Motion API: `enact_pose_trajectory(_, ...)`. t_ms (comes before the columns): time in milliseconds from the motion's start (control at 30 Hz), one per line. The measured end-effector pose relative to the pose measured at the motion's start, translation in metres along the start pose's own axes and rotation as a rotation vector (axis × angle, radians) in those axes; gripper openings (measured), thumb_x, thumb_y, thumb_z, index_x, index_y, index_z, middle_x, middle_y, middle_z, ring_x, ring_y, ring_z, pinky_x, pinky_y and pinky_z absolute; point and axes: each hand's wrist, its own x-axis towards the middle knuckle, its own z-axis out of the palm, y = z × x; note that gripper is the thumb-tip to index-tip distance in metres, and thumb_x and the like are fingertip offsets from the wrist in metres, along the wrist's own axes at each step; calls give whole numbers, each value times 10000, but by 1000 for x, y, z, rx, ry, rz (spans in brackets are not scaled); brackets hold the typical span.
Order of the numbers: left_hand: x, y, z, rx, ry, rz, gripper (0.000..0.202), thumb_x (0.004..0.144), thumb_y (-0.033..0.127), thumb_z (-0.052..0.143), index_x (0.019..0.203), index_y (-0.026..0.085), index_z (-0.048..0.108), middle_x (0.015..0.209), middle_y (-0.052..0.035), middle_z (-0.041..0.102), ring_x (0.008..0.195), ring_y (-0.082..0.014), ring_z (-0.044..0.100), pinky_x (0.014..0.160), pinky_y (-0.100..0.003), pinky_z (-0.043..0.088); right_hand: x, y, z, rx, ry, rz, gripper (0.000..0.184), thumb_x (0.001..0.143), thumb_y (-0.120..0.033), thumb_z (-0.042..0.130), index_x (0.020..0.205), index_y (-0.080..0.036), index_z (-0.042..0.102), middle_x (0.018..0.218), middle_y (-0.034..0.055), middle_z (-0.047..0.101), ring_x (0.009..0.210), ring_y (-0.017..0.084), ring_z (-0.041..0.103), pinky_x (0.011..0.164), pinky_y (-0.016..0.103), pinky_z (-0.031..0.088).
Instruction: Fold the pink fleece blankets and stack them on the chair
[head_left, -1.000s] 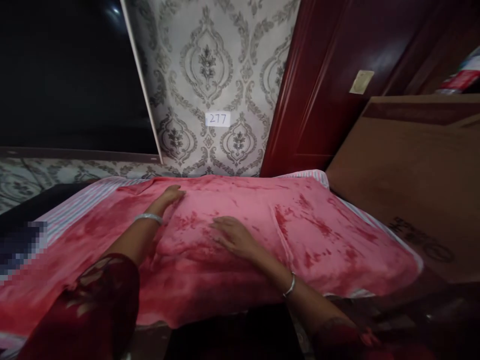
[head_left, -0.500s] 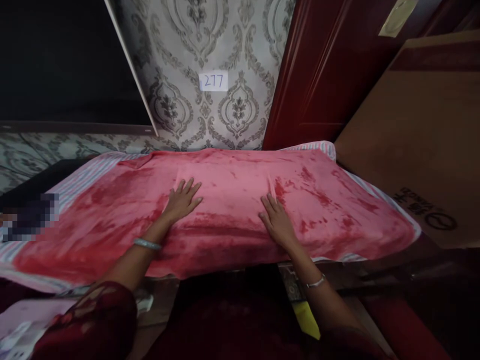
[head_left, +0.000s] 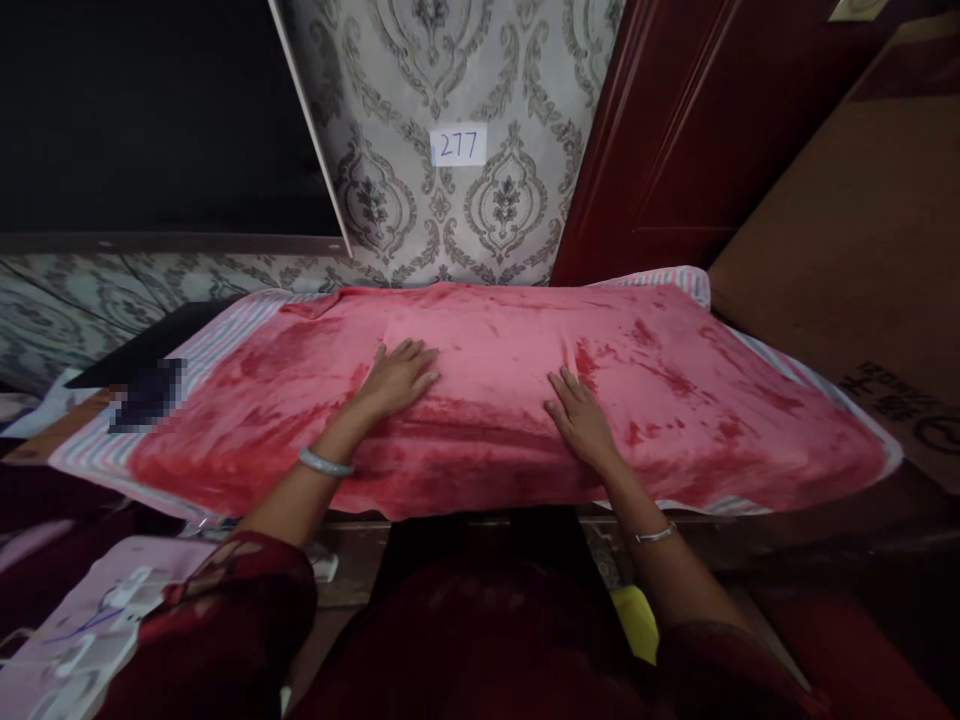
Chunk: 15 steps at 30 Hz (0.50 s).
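A pinkish-red plush cloth (head_left: 495, 350), like a blanket, lies spread over a long surface, with darker streaks in its pile. Beneath it a striped cloth (head_left: 112, 425) shows along the edges. My left hand (head_left: 399, 378) rests flat on the pink cloth, left of its middle, fingers stretched out. To the right, my right hand (head_left: 581, 415) also lies on it, palm down and fingers extended. Neither hand holds anything. Between the hands the cloth looks fairly smooth, with a fold running along the front.
Behind stands a patterned wall with a paper label (head_left: 459, 145) reading 277. A dark screen (head_left: 157, 120) is at upper left, a red door (head_left: 675, 130) at back right. A cardboard box (head_left: 862, 220) leans at right. White power strips (head_left: 112, 620) lie at lower left.
The view has shifted, so the scene sits further right in the picture. Both hands stay flat on the pink cloth in nearly the same places, the left one's fingers now closer together.
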Motion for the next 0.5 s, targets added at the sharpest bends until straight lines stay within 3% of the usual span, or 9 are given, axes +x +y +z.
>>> enact_pose_trajectory(100,-12,6,14,3,0,64,599,1030,505,380,1593,299,365,1690,-78,279,1569,-347,179,1232,-649,96,1,2,0,-18,-13,7,647,1037,-556,310,1548,-189,461,1626,126,388,1521,295,321,1230,536,285)
enact_pose_trajectory(267,-17,1,37,-19,25,39,618,1028,490,365,1614,301,311,1697,-63,256,1576,-355,141,1221,-675,125,3,3,-1,-20,-17,6,663,1033,-590,305,1548,-205,463,1631,119,381,1519,288,329,1235,529,279)
enact_pose_trajectory(500,-15,-2,38,-62,28,45,620,1028,519,354,1607,299,330,1699,-54,251,1577,-353,135,1225,-669,108,5,5,-1,-6,-35,-1,724,1024,-641,272,1544,-176,465,1625,153,382,1510,270,348,1247,512,246)
